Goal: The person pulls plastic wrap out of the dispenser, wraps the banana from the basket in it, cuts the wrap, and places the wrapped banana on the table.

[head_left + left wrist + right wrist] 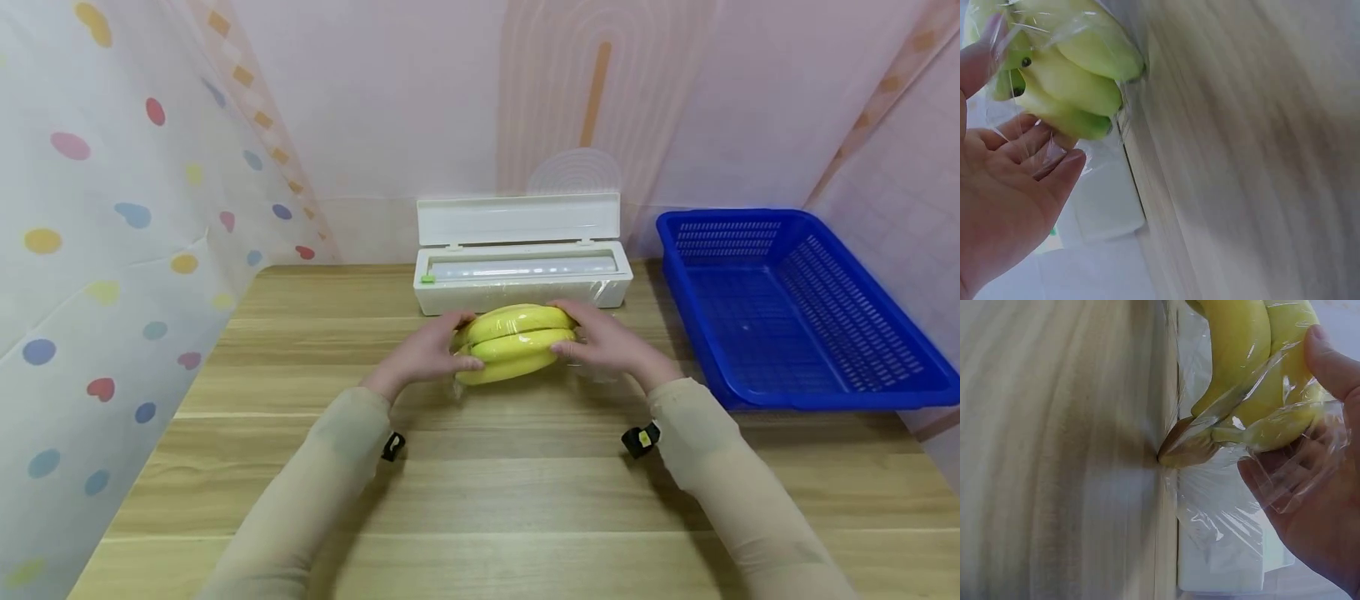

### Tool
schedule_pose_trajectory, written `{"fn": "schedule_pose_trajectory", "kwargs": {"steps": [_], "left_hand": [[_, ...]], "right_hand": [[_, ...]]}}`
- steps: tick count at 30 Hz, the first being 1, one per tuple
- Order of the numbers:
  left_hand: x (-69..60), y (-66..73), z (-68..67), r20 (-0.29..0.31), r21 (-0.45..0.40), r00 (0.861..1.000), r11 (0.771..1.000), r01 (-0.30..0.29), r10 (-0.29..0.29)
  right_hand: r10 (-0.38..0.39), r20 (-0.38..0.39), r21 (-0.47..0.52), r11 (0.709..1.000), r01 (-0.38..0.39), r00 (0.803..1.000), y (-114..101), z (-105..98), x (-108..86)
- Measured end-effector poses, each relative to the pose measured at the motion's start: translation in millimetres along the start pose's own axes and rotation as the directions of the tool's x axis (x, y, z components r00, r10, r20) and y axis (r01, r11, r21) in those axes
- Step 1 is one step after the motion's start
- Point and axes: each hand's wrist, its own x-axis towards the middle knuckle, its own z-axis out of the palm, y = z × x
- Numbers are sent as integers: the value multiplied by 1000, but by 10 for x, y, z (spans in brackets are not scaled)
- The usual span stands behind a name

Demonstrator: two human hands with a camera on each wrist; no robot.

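Note:
A bunch of yellow bananas (517, 342) with clear film around it is held between both hands above the wooden table. At its left end the left hand (429, 350) grips it, thumb on the near side. The right hand (609, 340) grips the other end. In the left wrist view, the banana tips (1079, 87) show through the film beside the left hand (1016, 181). The right wrist view shows the brown stem end (1188, 447) and loose, wrinkled film (1222, 512) near the right hand (1322, 481).
Behind the bananas stands a white film dispenser box (525, 296), lid up, with a roll (525, 267) inside and a green slider (427, 279) at its left. A blue plastic basket (716, 354) sits at the right. Patterned cloth (375, 108) hangs behind and at the sides.

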Motion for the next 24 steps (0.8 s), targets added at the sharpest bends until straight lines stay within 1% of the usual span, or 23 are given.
{"fn": "schedule_pose_trajectory", "kwargs": {"steps": [4, 8, 11, 15, 17, 20, 24], "left_hand": [[53, -45, -43, 18, -39, 1000, 999, -2, 2], [87, -102, -81, 29, -97, 1000, 995, 8, -6], [104, -146, -91, 25, -107, 1000, 994, 17, -14], [125, -176, -92, 8, -104, 1000, 994, 29, -28], [146, -186, -88, 1, -116, 999, 992, 46, -46], [185, -200, -75, -11, -134, 997, 989, 69, -71], [240, -225, -56, -28, -157, 996, 984, 81, -86]], "right_hand": [[18, -15, 26, 999, -18, 1000, 13, -14, 53], [44, -45, 6, 999, -44, 998, 18, -5, 112], [86, -67, -21, 996, -87, 994, 6, 9, 143], [159, -98, -53, 985, -165, 982, -17, 22, 184], [192, -118, -55, 978, -199, 974, -18, 25, 206], [218, -159, -65, 971, -231, 963, -7, 28, 239], [249, -202, -76, 960, -268, 947, 15, 32, 280]]}}
